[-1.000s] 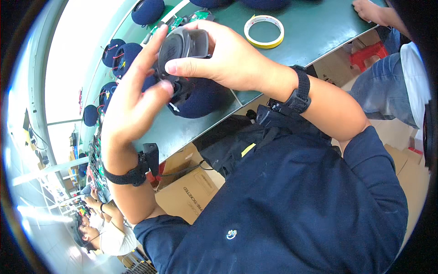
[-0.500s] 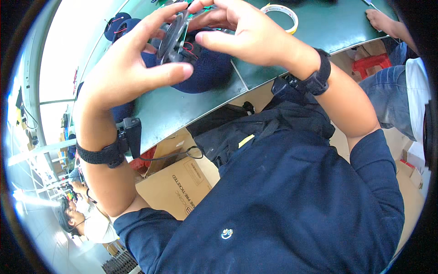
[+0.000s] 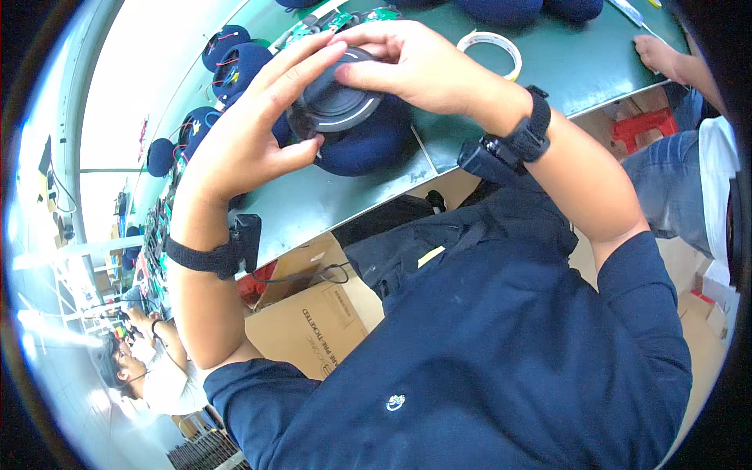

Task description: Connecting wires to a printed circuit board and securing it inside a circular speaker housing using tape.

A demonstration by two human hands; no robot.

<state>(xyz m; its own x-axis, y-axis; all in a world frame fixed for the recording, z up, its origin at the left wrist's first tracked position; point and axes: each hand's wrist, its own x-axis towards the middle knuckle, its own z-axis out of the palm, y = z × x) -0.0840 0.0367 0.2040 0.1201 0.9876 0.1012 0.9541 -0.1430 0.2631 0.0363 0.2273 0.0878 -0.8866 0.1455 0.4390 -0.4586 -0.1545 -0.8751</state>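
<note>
A black round cover (image 3: 338, 106) with a glossy rim lies tilted on top of a dark blue, rounded fabric-covered housing (image 3: 368, 149) at the bench's near edge. My left hand (image 3: 262, 117) grips the cover's left side, fingers over its far edge and thumb low by the near rim. On the opposite side my right hand (image 3: 415, 66) holds it, the thumb lying across its top. The cover's underside and the inside of the housing are hidden. Whether the cover is seated in the housing, I cannot tell.
Several blue housings with wires (image 3: 235, 66) stand at the left. Green circuit boards (image 3: 337, 22) lie behind my hands. A roll of tape (image 3: 492, 53) rests on the green bench (image 3: 548, 70). Another person's hand (image 3: 662, 59) is at the far right; a cardboard box (image 3: 305, 321) sits below.
The cover has turned from nearly on edge, with a board and red wires showing, to top side up over the housing. Both hands have turned with it.
</note>
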